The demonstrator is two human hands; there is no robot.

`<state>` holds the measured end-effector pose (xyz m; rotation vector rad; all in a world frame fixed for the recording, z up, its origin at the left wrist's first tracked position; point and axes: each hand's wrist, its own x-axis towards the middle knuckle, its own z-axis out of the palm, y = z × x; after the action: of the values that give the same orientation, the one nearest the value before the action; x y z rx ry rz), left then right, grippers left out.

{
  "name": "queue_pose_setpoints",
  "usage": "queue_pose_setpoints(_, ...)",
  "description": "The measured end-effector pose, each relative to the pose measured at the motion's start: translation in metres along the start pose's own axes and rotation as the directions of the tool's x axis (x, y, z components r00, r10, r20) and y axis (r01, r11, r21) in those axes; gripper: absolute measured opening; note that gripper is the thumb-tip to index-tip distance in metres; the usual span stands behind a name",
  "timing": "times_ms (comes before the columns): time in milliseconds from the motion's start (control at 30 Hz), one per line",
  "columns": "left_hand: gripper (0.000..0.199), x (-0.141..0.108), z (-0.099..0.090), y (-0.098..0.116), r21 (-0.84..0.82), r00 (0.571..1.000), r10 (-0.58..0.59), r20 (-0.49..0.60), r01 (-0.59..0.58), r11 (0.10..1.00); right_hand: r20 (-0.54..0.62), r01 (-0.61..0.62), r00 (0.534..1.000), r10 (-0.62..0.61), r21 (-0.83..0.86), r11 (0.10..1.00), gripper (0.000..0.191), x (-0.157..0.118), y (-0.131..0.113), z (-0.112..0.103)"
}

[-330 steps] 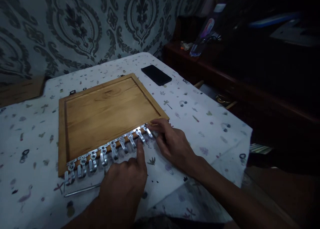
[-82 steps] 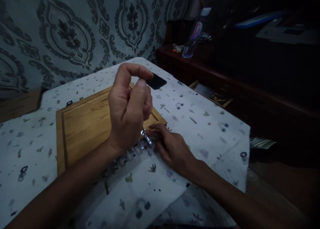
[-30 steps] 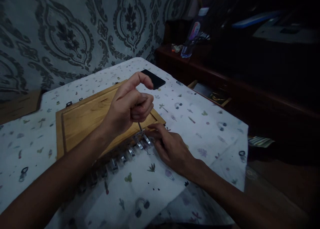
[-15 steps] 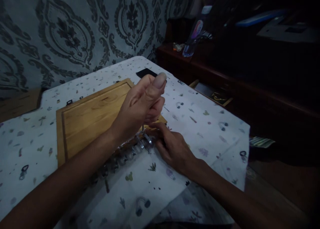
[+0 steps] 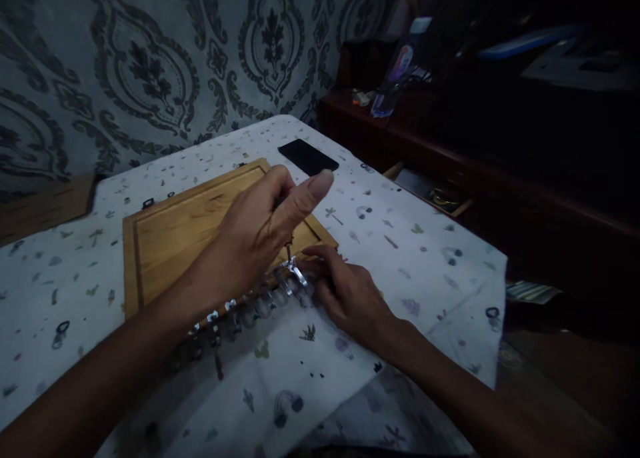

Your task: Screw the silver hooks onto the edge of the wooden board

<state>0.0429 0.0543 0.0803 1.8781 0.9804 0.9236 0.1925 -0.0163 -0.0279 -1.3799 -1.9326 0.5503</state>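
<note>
The board (image 5: 205, 211) is a four-sided piece of yellowish-brown wood with streaky grain, its inner panel framed by a border and a darker groove. It lies flat on the worktop (image 5: 425, 265), with small dark fittings at its 10 and 12 o'clock edges. Shiny metal hooks (image 5: 300, 276) run in a row along the near edge, from 7 to 4 o'clock, curving out towards 5; the row is partly covered. At its 4 o'clock end a rod (image 5: 289, 250), slim and nearly upright, meets the last hook, its upper part hidden.
</note>
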Motion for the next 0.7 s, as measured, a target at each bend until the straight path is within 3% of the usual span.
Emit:
queue_pose_setpoints(167,0.033,-0.004,-0.006,0.0,0.114,0.973,0.189,-0.133,-0.174,0.978,-0.02,0.012,1.0,-0.012,0.008,1.0,0.038,0.0,-0.002,-0.002)
queue_pose_setpoints(300,0.027,-0.011,-0.011,0.004,0.32,0.944,0.317,-0.095,-0.272,0.907,-0.02,-0.002,1.0,0.002,0.001,1.0,0.038,0.002,-0.003,-0.003)
queue_pose_setpoints(433,0.021,-0.019,-0.013,0.004,0.439,0.933,0.359,-0.037,-0.308,0.844,-0.018,-0.027,0.999,0.027,0.007,1.0,0.038,0.002,-0.002,-0.002)
queue_pose_setpoints(567,0.026,-0.025,-0.007,-0.002,0.355,0.943,0.325,-0.065,-0.283,0.891,-0.013,-0.026,1.0,0.026,0.041,0.999,0.036,0.001,-0.002,-0.001)
queue_pose_setpoints(700,0.021,-0.025,0.004,-0.009,0.058,0.958,0.267,-0.104,-0.263,0.963,-0.012,-0.013,1.0,0.014,0.058,0.998,0.035,0.001,-0.003,-0.002)
